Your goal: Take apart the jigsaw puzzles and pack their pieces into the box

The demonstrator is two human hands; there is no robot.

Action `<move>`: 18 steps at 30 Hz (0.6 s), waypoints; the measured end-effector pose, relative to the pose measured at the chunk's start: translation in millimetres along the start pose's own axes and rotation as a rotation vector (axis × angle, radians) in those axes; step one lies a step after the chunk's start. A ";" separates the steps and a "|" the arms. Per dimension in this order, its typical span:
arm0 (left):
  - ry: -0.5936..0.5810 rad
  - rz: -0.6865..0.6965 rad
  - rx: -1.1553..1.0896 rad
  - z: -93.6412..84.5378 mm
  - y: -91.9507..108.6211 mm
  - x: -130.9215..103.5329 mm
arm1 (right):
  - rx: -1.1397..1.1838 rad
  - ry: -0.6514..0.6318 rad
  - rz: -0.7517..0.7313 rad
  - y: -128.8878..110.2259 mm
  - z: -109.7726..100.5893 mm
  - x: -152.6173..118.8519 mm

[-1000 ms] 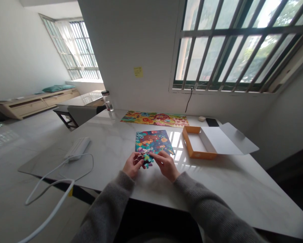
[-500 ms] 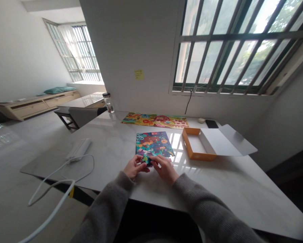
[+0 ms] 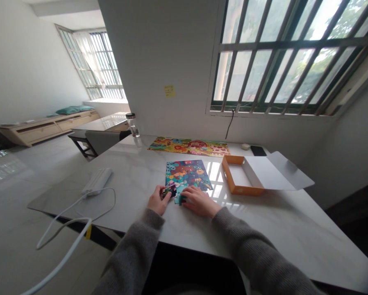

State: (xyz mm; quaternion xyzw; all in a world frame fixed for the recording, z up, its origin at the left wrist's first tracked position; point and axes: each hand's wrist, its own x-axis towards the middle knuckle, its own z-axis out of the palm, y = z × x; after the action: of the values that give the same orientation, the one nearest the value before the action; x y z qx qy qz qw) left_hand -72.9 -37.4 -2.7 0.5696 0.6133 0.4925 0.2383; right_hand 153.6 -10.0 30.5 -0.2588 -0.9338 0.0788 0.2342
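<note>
A partly joined jigsaw puzzle (image 3: 188, 172) with dark blue, teal and orange animal pictures lies flat on the table in front of me. At its lower left corner my left hand (image 3: 157, 200) pinches dark puzzle pieces (image 3: 172, 190) between thumb and fingers, slightly raised; how many is unclear. My right hand (image 3: 200, 201) is bent over the puzzle's lower edge, its fingertips closed on a teal puzzle piece (image 3: 178, 199). Part of that piece and the bottom row are hidden under the fingers.
A long colourful animal puzzle (image 3: 187, 147) lies along the wall. To the right stands an orange box (image 3: 245, 190) with its white flap open. A bottle (image 3: 132, 126), a black phone (image 3: 258, 151) and a white power strip (image 3: 98, 181) with cables are also on the white table (image 3: 135, 164).
My left hand has drawn a little left, away from my right hand, with dark pieces now showing in it. The teal piece shows at my right fingertips by the puzzle's lower edge.
</note>
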 end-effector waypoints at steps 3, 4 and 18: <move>-0.010 -0.010 0.134 1.1 4.7 -1.7 | -0.078 -0.076 -0.039 1.4 -4.1 5.8; -0.004 -0.012 0.160 1.4 5.9 -2.0 | -0.122 -0.096 -0.053 0.8 -5.0 7.6; -0.048 -0.058 0.210 0.9 7.8 0.3 | -0.548 -0.182 -0.151 -20.2 0.7 19.5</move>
State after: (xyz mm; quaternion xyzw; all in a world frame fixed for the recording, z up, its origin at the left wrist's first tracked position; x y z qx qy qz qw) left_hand -68.6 -37.8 3.9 0.5850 0.6720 0.4048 0.2059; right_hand 129.4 -17.1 43.1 -0.2339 -0.9541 -0.1711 0.0760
